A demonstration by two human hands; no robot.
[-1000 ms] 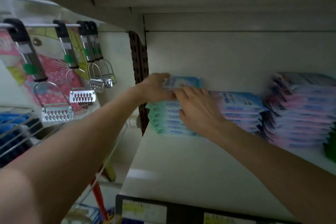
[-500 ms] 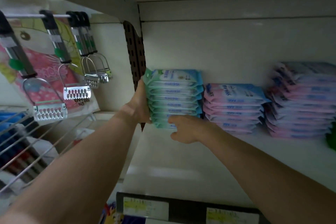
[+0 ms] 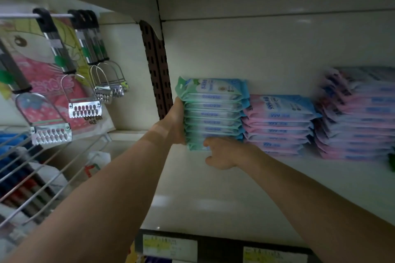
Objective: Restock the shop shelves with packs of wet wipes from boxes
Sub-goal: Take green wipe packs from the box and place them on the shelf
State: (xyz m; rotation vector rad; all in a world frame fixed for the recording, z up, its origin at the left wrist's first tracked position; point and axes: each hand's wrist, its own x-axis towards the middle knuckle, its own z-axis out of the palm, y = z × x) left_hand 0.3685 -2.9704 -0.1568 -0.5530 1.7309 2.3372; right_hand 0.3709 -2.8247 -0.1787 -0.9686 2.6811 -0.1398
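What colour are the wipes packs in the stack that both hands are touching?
The stack is mint green with pale blue, seen best in the head view.

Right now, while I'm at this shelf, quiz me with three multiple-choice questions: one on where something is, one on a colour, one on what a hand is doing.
1. Where is the green stack? A) on the floor B) in a cardboard box C) at the left end of the shelf, beside the brown upright.
2. What colour is the stack on its right? A) pink B) yellow C) black.
3. What is the left hand doing? A) hanging free B) pressing the green stack's left side C) lifting one pack.
Answers: C, it stands next to the perforated post; A, its packs' edges are pink; B, the hand lies against the packs' ends.
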